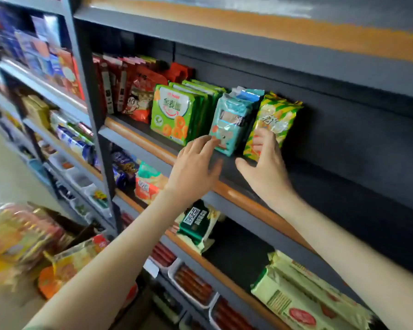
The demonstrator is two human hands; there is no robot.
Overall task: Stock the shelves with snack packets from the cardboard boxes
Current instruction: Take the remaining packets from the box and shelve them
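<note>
Shelf (138,138) of upright snack packets, both hands unclenched.
Left hand (196,167) touches the teal packet (229,125); right hand (265,160) presses the yellow-green packet (275,115); box (66,222) contents blurred.

Grey shelving (343,144) beside pale floor (5,177)

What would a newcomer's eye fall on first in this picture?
Two hands reach to the middle shelf: the left hand touches a teal packet, and the right hand rests against a yellow-green packet beside it. Left of these stands a bright row of green packets, then red packets.
</note>
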